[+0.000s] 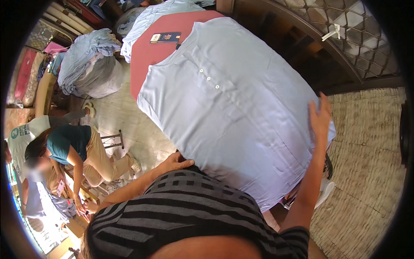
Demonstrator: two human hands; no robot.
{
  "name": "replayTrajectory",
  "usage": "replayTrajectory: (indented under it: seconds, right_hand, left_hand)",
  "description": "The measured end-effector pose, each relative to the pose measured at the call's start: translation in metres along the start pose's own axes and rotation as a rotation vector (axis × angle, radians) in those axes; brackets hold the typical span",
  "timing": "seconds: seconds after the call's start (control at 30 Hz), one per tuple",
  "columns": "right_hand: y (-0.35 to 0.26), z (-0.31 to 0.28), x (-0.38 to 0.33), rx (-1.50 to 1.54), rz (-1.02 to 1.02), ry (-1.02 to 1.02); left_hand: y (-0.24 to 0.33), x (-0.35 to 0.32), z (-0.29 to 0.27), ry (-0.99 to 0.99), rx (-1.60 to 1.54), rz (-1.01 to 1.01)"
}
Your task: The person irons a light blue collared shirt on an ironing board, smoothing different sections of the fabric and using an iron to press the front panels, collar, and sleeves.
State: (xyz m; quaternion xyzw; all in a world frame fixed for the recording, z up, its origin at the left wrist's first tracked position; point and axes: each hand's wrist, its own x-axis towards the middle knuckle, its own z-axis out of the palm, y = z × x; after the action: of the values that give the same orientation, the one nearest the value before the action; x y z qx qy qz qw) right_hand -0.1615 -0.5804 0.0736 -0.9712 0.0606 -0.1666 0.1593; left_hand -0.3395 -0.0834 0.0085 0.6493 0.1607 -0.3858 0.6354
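A pale blue sleeveless top (233, 95) lies spread flat over a table, with a short row of white buttons at its front. Its neck end points away from me. My right hand (320, 116) rests on the right side of the cloth near the hem, its fingers spread. Close to my body, my left hand (176, 163) is at the top's lower left edge. Its fingers are curled and partly hidden, the thumb stretched to the right; what it grips does not show. A dark hang tag (166, 37) lies by the neckline.
The red tabletop (142, 60) shows at the far left, with more pale blue cloth (155, 19) behind. A large cloth bundle (90, 60) stands to the left. Two people sit or bend at the lower left near a stool (113, 140). A metal lattice (349, 30) stands far right.
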Motion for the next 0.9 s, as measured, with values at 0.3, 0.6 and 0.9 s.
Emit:
replayTrajectory:
  seconds: [0.3, 0.6, 0.9]
  right_hand:
    - [-0.046, 0.097, 0.092, 0.091, -0.129, -0.044]
    - [-0.047, 0.089, 0.107, 0.356, -0.188, 0.098]
    - [-0.097, 0.007, 0.078, 0.568, 0.439, -0.44]
  left_hand:
    - [0.006, -0.024, -0.013, -0.018, -0.435, -0.291]
    - [0.003, -0.012, -0.053, 0.028, -0.355, -0.182]
    - [0.159, -0.009, -0.14, -0.465, -0.673, 0.287]
